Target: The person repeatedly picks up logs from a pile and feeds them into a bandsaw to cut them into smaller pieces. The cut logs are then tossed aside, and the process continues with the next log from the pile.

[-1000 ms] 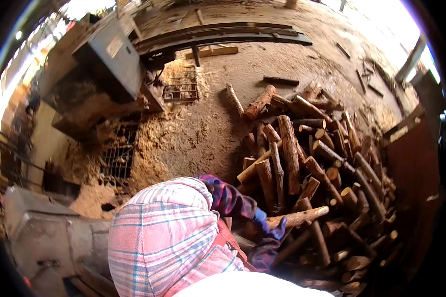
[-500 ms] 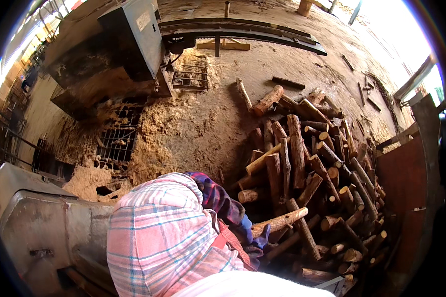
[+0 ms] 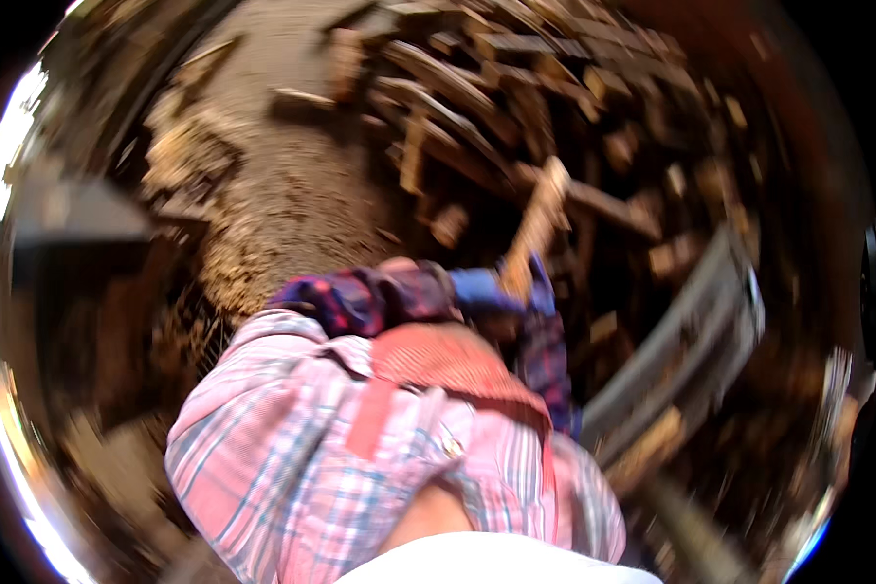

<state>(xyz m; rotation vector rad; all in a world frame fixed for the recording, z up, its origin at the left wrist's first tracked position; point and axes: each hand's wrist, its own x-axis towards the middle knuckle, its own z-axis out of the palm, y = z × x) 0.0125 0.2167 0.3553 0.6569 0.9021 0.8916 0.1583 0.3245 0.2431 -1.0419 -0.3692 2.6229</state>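
A short log [image 3: 536,226] with bark on it points away from my body, its far end raised over the pile. My left hand [image 3: 479,289], in a blue glove, reaches across from the left and is closed round the log's near end. My right hand [image 3: 540,284], gloved in blue too, grips the same end from the right side. Dark plaid sleeves cover both forearms. Motion smears the picture, so single fingers are hard to make out.
A pile of cut logs [image 3: 526,102] spreads beyond my hands and to the right. A long grey metal trough-like piece [image 3: 676,341] slants close on my right. Sawdust and wood chips [image 3: 263,209] cover the ground at left, near a dark metal box [image 3: 83,214].
My view has swung to the right, so the pile now lies ahead and the grey metal piece shows. The log, held in both hands, has turned from pointing right to pointing away from me.
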